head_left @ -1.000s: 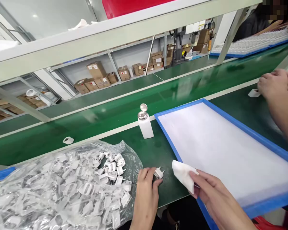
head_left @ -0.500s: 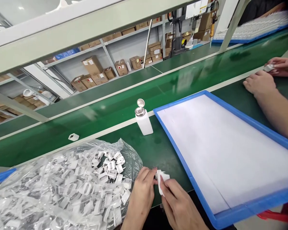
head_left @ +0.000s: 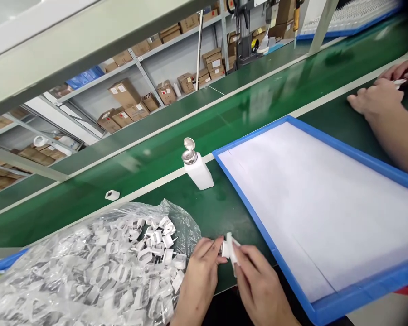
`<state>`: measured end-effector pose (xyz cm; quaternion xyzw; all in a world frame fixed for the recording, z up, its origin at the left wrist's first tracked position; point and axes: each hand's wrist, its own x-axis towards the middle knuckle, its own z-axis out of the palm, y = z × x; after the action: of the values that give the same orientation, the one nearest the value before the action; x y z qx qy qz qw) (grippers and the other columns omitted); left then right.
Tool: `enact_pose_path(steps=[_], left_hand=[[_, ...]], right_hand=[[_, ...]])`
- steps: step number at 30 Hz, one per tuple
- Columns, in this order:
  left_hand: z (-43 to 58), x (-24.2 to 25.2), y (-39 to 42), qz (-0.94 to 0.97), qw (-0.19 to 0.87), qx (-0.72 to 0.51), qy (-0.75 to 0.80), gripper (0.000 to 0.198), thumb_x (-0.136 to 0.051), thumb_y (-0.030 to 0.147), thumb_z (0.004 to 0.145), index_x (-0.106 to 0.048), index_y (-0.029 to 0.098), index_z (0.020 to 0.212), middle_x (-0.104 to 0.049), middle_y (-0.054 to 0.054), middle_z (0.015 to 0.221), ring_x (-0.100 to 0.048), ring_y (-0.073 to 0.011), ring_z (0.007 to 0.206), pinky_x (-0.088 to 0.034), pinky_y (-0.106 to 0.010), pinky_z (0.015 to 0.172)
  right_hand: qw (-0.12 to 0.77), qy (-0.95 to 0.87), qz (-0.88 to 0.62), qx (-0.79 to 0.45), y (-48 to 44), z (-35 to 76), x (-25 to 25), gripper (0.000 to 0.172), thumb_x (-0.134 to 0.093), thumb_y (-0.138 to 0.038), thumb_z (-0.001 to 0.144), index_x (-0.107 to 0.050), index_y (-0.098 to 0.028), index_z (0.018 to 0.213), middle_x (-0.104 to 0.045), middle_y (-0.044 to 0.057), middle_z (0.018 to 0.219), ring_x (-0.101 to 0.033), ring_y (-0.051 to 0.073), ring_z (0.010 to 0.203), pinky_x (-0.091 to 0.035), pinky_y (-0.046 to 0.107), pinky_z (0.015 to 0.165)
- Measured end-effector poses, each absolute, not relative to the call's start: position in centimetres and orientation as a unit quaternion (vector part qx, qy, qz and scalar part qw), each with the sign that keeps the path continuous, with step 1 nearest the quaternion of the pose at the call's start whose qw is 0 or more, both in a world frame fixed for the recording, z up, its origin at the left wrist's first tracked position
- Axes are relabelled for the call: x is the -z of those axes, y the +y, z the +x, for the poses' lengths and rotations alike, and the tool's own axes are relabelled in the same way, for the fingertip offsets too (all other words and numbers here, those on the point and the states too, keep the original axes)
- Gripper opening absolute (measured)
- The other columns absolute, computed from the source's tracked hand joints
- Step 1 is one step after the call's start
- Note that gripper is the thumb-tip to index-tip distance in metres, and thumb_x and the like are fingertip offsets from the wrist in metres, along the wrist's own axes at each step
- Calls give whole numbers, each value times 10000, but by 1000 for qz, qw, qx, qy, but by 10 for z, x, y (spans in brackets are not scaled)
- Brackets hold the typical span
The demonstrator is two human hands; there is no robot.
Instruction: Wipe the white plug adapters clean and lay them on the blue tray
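Note:
Near the bench's front edge, my left hand (head_left: 204, 265) pinches a small white plug housing (head_left: 225, 249) by its left end. Facing it, my right hand (head_left: 258, 276) is closed on a thin, folded white cloth (head_left: 231, 246), which touches or lies very close to the housing's right side. Fingers hide part of both pieces. To the left of my hands, a clear plastic bag (head_left: 187, 222) spreads open around a heap of white plug housings (head_left: 149, 253). Beyond my hands stands a white dispenser bottle (head_left: 200, 173) with its metal lid flipped up.
A blue-rimmed tray (head_left: 258, 215) lined with white lies to the right. One loose white housing (head_left: 112, 195) rests on the green belt (head_left: 143, 158). At the far right, a co-worker's hands (head_left: 381, 93) hold a small white part. Shelves with cartons (head_left: 124, 93) stand behind.
My right hand has turned the cloth more upright and shifted slightly right, while my left hand keeps its grip. The view has tilted slightly, and the co-worker's hands have moved.

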<state>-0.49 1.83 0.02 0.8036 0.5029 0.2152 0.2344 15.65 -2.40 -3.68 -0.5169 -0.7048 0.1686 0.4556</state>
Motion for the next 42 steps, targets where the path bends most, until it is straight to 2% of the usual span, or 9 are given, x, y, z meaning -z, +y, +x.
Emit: enact_pose_path(steps=[5, 9, 14, 24, 28, 31, 36, 39, 42], left_hand=[[-6, 10, 17, 826, 161, -247, 481, 392, -406, 58, 999, -651, 169, 1285, -660, -46, 832, -629, -177, 786, -593, -286, 731], [-6, 10, 17, 835, 148, -244, 470, 371, -434, 62, 998, -645, 167, 1286, -661, -40, 826, -628, -181, 792, -577, -286, 721], [-2, 6, 17, 829, 150, -245, 480, 377, -408, 59, 1006, -671, 196, 1239, -659, -32, 824, -619, -173, 772, -557, -271, 687], [-2, 2, 17, 839, 134, -229, 475, 307, -423, 92, 1004, -695, 147, 1137, -655, -46, 794, -618, -180, 761, -557, -279, 693], [-1, -1, 20, 821, 153, -212, 507, 360, -403, 49, 949, -739, 179, 955, -629, -38, 750, -614, -177, 732, -555, -263, 669], [2, -8, 22, 788, 233, -237, 518, 413, -428, 13, 872, -753, 205, 1039, -660, -43, 825, -639, -164, 770, -559, -232, 672], [18, -30, 16, 702, 315, -313, 557, 292, -577, 15, 763, -787, 204, 839, -701, -22, 832, -652, -161, 761, -502, -232, 691], [34, -47, 10, 660, 364, -354, 554, 154, -675, 99, 773, -794, 195, 788, -713, -26, 827, -645, -167, 747, -482, -229, 658], [44, -60, 6, 639, 391, -389, 536, 105, -755, 268, 804, -819, 200, 853, -711, -37, 807, -620, -168, 709, -473, -232, 621]], right_hand=[[433, -759, -476, -101, -23, 145, 38, 421, -423, -26, 937, -569, -76, 1329, -660, 106, 878, -618, 207, 696, -538, 326, 599], [410, -769, -474, -129, -16, 149, 33, 392, -392, -41, 959, -570, -93, 1305, -660, 101, 894, -649, 201, 730, -550, 310, 628], [382, -726, -541, -185, -3, 150, 22, 302, -365, -80, 1001, -617, -157, 1148, -636, 70, 909, -656, 179, 718, -525, 279, 570], [443, -756, -463, -134, -29, 146, 36, 354, -385, -12, 946, -638, -109, 1173, -669, 94, 860, -632, 201, 705, -546, 306, 617], [438, -726, -495, -188, -16, 147, 28, 350, -382, -62, 977, -646, -132, 1196, -667, 109, 966, -671, 233, 821, -562, 332, 657], [440, -694, -519, -235, -7, 150, 19, 352, -365, -102, 1006, -646, -169, 1205, -644, 82, 964, -662, 201, 789, -547, 299, 640], [525, -561, -485, -418, -18, 159, 0, 344, -370, -256, 1068, -701, -203, 994, -601, 37, 898, -609, 134, 698, -491, 222, 605], [565, -417, -458, -545, -33, 167, -15, 336, -468, -396, 1044, -724, -197, 956, -581, 38, 882, -579, 145, 686, -479, 232, 579], [622, -275, -475, -558, -41, 180, -25, 297, -576, -446, 988, -717, -188, 1031, -588, 50, 889, -577, 164, 687, -502, 246, 570]])
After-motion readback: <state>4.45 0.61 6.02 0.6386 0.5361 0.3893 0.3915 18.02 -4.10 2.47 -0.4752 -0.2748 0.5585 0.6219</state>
